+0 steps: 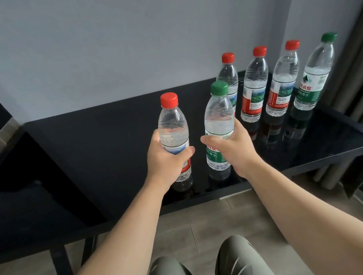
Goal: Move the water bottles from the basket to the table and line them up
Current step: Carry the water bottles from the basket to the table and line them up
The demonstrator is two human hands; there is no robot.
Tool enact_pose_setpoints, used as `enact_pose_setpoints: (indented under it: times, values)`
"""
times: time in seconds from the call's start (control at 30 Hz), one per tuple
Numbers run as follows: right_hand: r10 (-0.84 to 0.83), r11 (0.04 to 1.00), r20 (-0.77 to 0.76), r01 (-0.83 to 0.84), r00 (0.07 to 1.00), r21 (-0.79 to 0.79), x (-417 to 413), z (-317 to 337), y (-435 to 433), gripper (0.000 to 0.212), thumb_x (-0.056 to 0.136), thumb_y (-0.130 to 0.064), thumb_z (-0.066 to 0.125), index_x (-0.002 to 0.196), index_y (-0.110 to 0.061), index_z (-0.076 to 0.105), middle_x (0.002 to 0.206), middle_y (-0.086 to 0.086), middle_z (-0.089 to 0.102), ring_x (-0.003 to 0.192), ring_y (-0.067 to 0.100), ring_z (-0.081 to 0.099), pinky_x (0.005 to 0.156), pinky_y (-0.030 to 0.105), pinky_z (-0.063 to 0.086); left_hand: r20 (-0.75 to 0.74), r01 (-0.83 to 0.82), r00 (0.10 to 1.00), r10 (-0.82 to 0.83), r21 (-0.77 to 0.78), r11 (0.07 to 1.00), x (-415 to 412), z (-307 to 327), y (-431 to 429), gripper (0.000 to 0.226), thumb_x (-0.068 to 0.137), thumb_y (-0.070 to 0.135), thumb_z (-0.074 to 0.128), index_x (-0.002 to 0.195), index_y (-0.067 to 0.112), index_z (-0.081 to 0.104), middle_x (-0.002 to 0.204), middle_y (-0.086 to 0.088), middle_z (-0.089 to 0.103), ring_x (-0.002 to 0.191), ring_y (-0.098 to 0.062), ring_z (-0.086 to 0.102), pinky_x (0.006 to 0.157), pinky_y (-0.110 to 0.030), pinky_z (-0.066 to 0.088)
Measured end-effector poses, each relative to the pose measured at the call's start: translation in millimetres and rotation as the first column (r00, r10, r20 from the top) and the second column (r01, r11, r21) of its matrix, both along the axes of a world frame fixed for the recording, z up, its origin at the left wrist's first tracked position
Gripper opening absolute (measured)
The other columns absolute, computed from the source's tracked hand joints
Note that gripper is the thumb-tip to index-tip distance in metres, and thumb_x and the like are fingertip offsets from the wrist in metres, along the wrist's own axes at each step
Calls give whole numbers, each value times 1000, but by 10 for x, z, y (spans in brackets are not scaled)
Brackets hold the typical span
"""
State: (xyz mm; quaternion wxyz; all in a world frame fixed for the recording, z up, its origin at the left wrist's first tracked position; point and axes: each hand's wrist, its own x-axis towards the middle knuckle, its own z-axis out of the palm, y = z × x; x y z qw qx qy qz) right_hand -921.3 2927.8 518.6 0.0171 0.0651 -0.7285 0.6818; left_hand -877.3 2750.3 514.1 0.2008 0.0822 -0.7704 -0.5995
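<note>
head view. a person sits at a glossy black bench [107,147], bare arms stretched out over its near edge. the left hand [167,157] grips a red-capped bottle [172,124] low on its body, fingers [156,138] curled round the far side and the thumb laid across the label. the right hand [230,146] grips a green-capped bottle [218,118] the same way, thumb across its green label. the two bottles are upright, just beside each other but apart, near the middle of the bench towards the front. each base meets its own reflection in the top, so both look to be standing on the bench, though i cannot be sure they rest on it.

further back and to the right, four more bottles stand in a row [285,90] near the wall [115,41]. from the left there are three with red caps, then one with a green cap and green label at the right end. the leftmost is partly hidden behind the green-capped bottle. they stand close, with small gaps between.

a grey curtain [357,70] hangs at the right, past the bench end. another dark surface [22,206] adjoins on the left. below are the person's knees in olive trousers [238,267], over a pale floor [211,221].
</note>
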Motion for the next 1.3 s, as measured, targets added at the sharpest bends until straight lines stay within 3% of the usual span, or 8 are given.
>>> enact_pose_setpoints:
  times: [0.43,0.53,0.6,0.67,0.77,0.93,1.17,1.3]
  values:
    - [38,995,-62,-33,997,91,15,-59,44,76,69,-42,91,134,-33,51,119,-11,69,112,10,67,101,46,56,39,-10,999,11,-29,1000,70,-7,56,74,70,26,92,125,40,45,112,21,60,101,6,61,92,-30,56]
    - [53,994,-96,-43,994,103,88,8,147,102,73,-42,93,153,-37,31,145,-16,53,129,5,56,111,40,48,11,19,1000,-18,-117,993,146,58,-5,101,66,34,94,146,34,32,133,19,52,119,4,56,102,-34,52]
    - [16,980,-196,23,980,196,156,76,219,116,74,-43,92,160,-37,15,159,-16,34,137,4,44,110,32,43,-45,-9,999,-2,-239,971,244,146,-39,119,66,35,95,156,35,17,156,11,34,136,-5,46,106,-33,46]
    - [-21,929,-372,155,928,335,210,141,258,120,75,-43,90,162,-34,9,166,-13,19,145,10,36,109,34,41,-167,-93,986,20,-447,890,344,271,-47,125,68,32,94,160,28,9,167,4,14,147,-14,34,109,-34,43]
    - [11,811,-621,357,783,464,260,247,254,116,78,-42,88,163,-24,12,172,0,6,157,22,18,114,43,40,-320,-206,946,-49,-712,672,434,494,-10,119,72,29,92,161,18,13,170,-8,0,154,-27,22,111,-42,44]
    - [177,669,-746,478,642,569,280,385,188,102,84,-44,82,163,-21,22,172,13,3,156,37,20,110,55,47,-269,-188,954,-135,-882,432,438,697,26,111,74,31,88,161,22,20,170,-11,-9,151,-36,27,104,-48,51]
    - [201,547,-688,503,697,669,280,443,80,104,81,-46,83,163,-27,22,172,9,-6,153,43,22,86,53,61,-239,-202,969,-62,-911,358,419,703,86,106,77,35,86,160,24,22,170,-10,-11,149,-38,32,97,-44,57]
    - [171,539,-666,497,726,680,292,407,33,93,82,-35,84,158,-24,32,172,7,-8,140,42,43,77,48,63,-218,-194,976,-19,-901,388,416,645,119,96,74,26,89,154,20,35,170,-8,2,137,-34,45,90,-40,57]
